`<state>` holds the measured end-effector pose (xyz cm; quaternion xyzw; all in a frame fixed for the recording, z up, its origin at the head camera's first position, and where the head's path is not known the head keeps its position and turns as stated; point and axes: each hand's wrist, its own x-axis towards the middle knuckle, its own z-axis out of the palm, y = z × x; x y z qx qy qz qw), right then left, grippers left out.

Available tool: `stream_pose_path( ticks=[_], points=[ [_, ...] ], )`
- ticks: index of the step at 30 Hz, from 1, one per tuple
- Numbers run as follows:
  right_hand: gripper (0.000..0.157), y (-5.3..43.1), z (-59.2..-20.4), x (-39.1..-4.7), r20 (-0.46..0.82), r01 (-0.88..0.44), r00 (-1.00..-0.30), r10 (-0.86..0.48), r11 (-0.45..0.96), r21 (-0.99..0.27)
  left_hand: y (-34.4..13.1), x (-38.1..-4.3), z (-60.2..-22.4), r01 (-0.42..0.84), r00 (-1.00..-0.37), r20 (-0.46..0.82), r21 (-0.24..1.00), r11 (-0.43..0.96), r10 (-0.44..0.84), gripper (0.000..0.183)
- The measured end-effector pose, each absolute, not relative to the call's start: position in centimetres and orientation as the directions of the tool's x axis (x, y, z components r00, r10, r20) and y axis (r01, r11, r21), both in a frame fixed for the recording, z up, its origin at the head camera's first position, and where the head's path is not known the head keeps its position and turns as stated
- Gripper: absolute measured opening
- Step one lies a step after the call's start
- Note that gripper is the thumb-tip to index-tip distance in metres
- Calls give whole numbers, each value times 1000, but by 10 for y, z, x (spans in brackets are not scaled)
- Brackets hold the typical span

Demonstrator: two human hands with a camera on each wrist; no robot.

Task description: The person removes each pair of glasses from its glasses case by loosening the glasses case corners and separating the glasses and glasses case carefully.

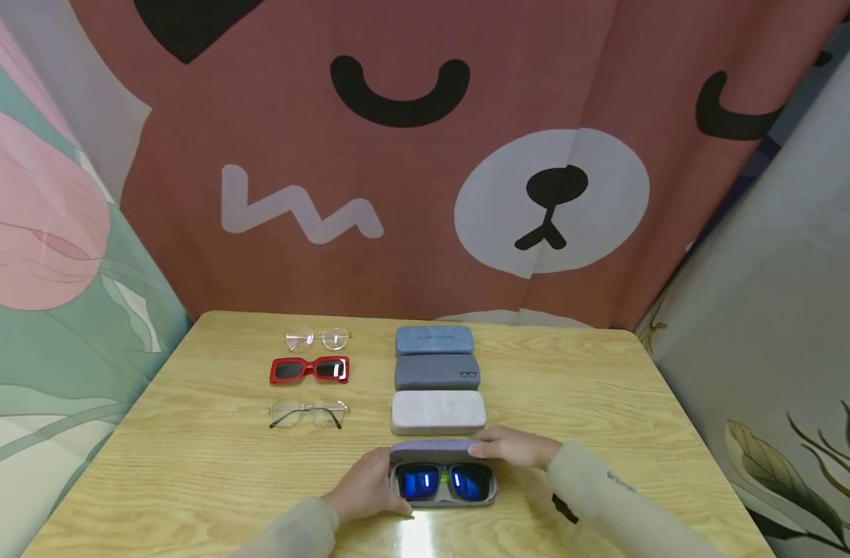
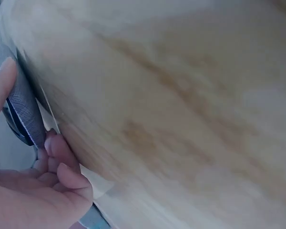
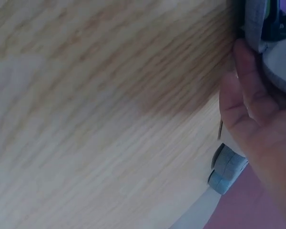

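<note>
An opened glasses case (image 1: 494,496) with a purplish lid (image 1: 431,446) lies near the table's front. Inside it are sunglasses (image 1: 444,482) with blue mirrored lenses and a yellow-green bridge. My left hand (image 1: 365,487) grips the left end of the case, thumb at the front edge. At the lid's right corner, my right hand (image 1: 518,447) holds the raised lid, its thumb on the inner side. The right wrist view shows that hand's fingers (image 3: 250,81) behind the case. In the left wrist view, the case's grey edge (image 2: 26,102) sits between thumb and fingers.
Behind the opened case are a white case (image 1: 438,412), a grey case (image 1: 435,372) and a blue case (image 1: 435,339). To their left lie thin-framed glasses (image 1: 311,414), red sunglasses (image 1: 309,370) and another clear pair (image 1: 318,339). A printed curtain (image 1: 397,271) hangs behind the wooden table (image 1: 571,387).
</note>
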<state>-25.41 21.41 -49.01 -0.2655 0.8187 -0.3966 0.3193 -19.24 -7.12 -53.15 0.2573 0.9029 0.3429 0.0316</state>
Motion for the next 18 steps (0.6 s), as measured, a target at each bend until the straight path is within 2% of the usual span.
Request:
stream_pose_path(
  ticks=[10,14,18],
  points=[
    [40,213,-500,-244,-115,-243,-754,-646,438,-866,-70,-189,-524,427,-880,96,592,684,466,71],
    [40,216,-501,-239,-63,-253,-787,-614,414,-874,-70,-188,-521,374,-906,61,579,725,418,61],
    [39,219,-500,-236,-38,-257,-810,-586,412,-874,-70,-186,-518,321,-927,24,560,763,373,59]
  ],
)
